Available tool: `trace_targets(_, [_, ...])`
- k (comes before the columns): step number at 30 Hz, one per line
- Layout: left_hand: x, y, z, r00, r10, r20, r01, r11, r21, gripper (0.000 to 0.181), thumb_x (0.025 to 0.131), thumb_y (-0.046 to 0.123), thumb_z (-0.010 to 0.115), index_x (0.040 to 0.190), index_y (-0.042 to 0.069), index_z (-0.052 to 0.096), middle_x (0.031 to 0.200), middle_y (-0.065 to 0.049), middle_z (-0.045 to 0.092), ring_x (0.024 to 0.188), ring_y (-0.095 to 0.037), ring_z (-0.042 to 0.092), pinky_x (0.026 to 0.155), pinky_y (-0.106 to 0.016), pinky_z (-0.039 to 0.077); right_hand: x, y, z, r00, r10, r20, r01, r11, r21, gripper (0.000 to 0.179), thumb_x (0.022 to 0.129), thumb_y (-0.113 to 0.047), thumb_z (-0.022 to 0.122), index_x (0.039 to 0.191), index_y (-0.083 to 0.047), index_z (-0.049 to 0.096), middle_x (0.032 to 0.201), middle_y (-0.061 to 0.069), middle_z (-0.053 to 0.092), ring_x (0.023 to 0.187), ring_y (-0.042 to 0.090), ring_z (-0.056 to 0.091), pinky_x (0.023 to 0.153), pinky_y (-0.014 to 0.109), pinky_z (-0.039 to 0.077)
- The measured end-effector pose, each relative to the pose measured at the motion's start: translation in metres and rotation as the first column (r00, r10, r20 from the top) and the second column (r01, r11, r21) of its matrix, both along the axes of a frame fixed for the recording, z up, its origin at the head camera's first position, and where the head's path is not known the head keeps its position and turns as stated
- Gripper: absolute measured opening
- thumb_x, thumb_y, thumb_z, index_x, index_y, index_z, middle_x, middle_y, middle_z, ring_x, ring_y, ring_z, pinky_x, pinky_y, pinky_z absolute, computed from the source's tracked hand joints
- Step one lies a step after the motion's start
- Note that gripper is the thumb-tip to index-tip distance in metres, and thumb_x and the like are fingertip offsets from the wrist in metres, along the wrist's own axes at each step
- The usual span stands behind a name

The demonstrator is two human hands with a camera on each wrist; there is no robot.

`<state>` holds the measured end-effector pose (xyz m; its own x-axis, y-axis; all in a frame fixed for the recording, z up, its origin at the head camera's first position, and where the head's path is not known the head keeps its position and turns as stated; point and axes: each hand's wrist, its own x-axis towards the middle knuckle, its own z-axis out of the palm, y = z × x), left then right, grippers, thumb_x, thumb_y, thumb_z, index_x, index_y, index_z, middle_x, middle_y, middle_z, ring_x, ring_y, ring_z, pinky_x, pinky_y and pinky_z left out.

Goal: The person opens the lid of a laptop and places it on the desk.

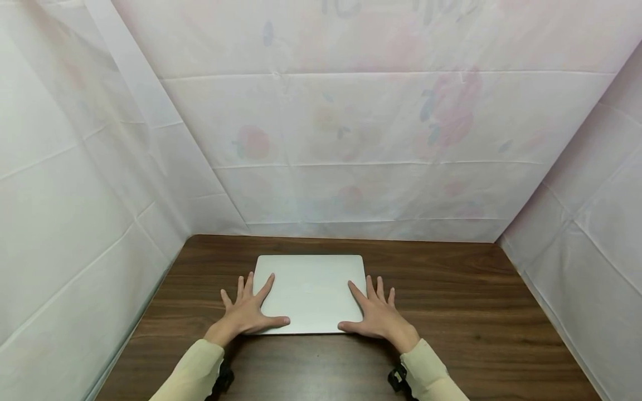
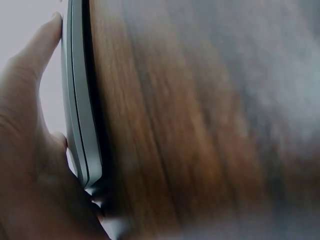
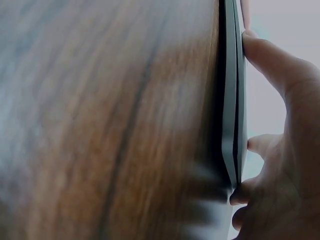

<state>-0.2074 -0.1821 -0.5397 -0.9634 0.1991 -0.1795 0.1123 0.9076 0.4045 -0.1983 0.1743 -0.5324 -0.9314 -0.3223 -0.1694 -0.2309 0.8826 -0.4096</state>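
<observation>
A closed silver laptop [image 1: 312,292] lies flat on the wooden table, its front edge toward me. My left hand [image 1: 246,313] spreads over the laptop's left side, thumb and index finger straight on the lid and the other fingers past the edge. Mirroring it, my right hand [image 1: 377,316] rests on the right side, with thumb and index finger on the lid. From the left wrist, the laptop's thin edge [image 2: 82,100] shows beside the thumb. The right wrist view has the same edge [image 3: 230,100], with fingertips against the lid and near the corner.
The dark wood table [image 1: 451,312] extends on both sides of the laptop. White cloth with faint fruit prints hangs behind it as a back wall [image 1: 351,128]. Plain cloth walls stand at the left [image 1: 75,223] and right [image 1: 602,234].
</observation>
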Motion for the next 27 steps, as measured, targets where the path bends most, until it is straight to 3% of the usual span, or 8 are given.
trace_targets(27, [-0.001, 0.021, -0.004, 1.0, -0.002, -0.018, 0.002, 1.0, -0.005, 0.124, 0.068, 0.092, 0.065, 0.166, 0.034, 0.016, 0.17, -0.029, -0.005, 0.155, -0.055, -0.008, 0.103, -0.086, -0.019, 0.002, 0.023, 0.002, 1.0, -0.007, 0.026, 0.008, 0.999, -0.038, 0.106, 0.081, -0.078, 0.067, 0.165, -0.029, 0.024, 0.17, 0.028, 0.002, 0.156, 0.052, -0.008, 0.115, 0.08, -0.004])
